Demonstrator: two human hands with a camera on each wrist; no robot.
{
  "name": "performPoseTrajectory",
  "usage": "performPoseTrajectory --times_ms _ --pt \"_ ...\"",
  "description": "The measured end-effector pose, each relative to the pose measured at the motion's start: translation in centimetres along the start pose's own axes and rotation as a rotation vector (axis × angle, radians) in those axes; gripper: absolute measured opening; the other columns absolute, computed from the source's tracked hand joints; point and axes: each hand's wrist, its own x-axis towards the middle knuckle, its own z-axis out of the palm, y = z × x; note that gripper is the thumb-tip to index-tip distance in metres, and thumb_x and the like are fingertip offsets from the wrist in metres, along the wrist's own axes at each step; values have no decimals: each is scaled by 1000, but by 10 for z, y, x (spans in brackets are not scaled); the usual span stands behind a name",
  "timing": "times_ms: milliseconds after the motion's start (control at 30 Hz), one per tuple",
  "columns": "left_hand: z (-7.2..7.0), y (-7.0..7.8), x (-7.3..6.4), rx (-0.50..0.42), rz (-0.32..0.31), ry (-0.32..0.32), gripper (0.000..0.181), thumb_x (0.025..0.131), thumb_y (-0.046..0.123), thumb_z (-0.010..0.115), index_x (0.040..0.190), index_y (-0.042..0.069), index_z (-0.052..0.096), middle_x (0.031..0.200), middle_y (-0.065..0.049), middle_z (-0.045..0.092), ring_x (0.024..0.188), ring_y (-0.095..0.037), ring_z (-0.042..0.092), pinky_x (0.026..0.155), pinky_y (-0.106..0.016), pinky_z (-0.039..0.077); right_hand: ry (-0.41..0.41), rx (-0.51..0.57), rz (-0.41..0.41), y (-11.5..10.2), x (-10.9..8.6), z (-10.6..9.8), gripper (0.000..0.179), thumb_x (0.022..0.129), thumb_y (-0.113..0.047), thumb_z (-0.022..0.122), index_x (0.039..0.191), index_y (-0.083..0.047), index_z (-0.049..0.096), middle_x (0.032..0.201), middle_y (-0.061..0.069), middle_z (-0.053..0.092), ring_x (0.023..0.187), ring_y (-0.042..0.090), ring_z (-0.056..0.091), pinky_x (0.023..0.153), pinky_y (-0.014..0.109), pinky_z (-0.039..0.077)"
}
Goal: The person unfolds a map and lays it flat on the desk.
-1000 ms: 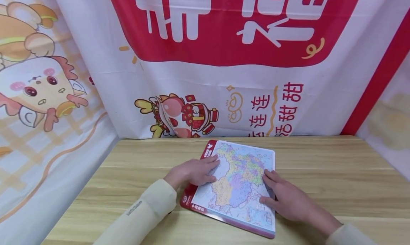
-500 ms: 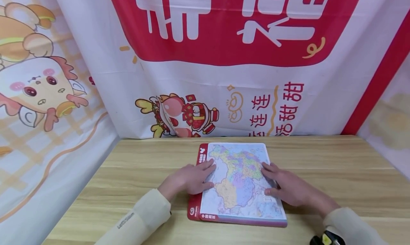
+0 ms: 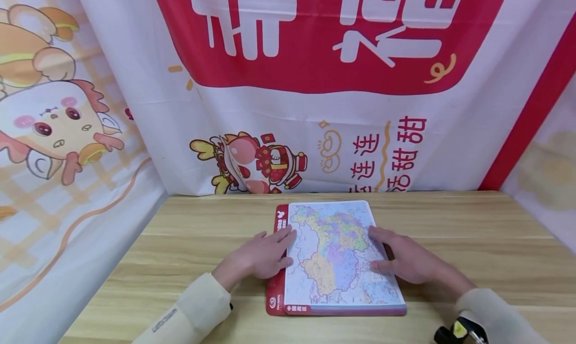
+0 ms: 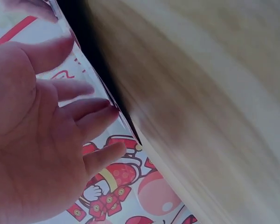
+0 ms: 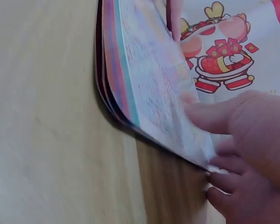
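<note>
A stack of maps with a red strip along its left side lies sideways on the wooden table. Its edge shows several coloured layers in the right wrist view. My left hand rests at the left edge, fingertips over the red strip and the map face, the fingers loosely straight. At the opposite edge is my right hand, with its thumb and forefinger on the top face. In the right wrist view, the other fingers touch the stack's side.
A printed cloth with red panels and cartoon figures hangs behind the table's back edge. Another patterned cloth covers the left side. A black strapped device sits on the right wrist.
Both hands have turned the stack of maps counterclockwise, so its near edge now runs nearly level with the table's back edge. The turn is smaller in the last half second.
</note>
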Motion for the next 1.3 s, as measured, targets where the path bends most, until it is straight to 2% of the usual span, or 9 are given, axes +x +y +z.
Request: performPoseTrajectory --times_ms 167,300,433,567,667,833,933,1033,1300 --pt "2 -4 -2 19 -54 15 73 107 35 60 169 13 29 177 -6 28 165 -25 26 132 -58 27 104 213 144 -5 1 1 84 103 -33 71 166 3 27 166 28 40 152 51 41 122 67 37" --pt "2 -5 -3 42 -60 13 71 108 33 60 169 11 29 177 -7 28 165 -26 26 131 -58 29 108 306 300 -10 2 -4 84 105 -37 67 166 3 25 164 28 43 152 51 40 121 68 38" --pt "2 -3 -4 63 -63 3 70 108 31 60 168 11 30 178 -7 27 165 -25 26 131 -58 30 105 424 379 -13 3 -7 81 106 -35 64 166 3 25 163 27 46 153 50 40 122 66 38" --pt "1 -2 -5 50 -81 -5 71 107 30 61 168 11 30 178 -6 27 165 -24 26 131 -58 29 154 570 405 -13 3 -7 78 106 -31 64 166 2 27 162 26 47 151 44 46 124 62 39" --pt "1 -1 -5 42 -91 -11 72 106 30 62 168 12 30 178 -5 27 166 -24 25 132 -58 29 206 675 404 -12 3 -5 75 105 -26 66 165 2 30 162 26 47 145 37 55 122 53 45" --pt "1 -1 -5 44 -98 -12 72 106 30 62 168 13 30 178 -5 27 166 -24 25 132 -58 28 264 779 425 -10 6 -3 66 103 -21 69 159 3 42 154 27 56 117 21 70 98 34 61" --pt "3 -1 -4 58 -96 -10 71 107 32 60 168 13 30 178 -5 27 166 -24 25 132 -58 28 282 794 446 -10 8 -2 60 102 -19 71 153 4 51 139 25 68 101 15 72 84 29 61" --pt "3 -2 -4 74 -89 -8 68 109 34 57 169 13 30 178 -5 26 166 -24 25 132 -58 27 303 825 460 -11 7 -5 56 101 -17 72 150 5 54 127 20 75 94 14 74 80 30 63" --pt "2 -6 -5 154 -73 -11 63 112 38 49 168 17 31 179 -3 24 166 -22 25 132 -59 28 328 777 450 -5 -6 -28 62 103 -29 71 155 -3 52 148 21 64 98 8 73 84 26 64"
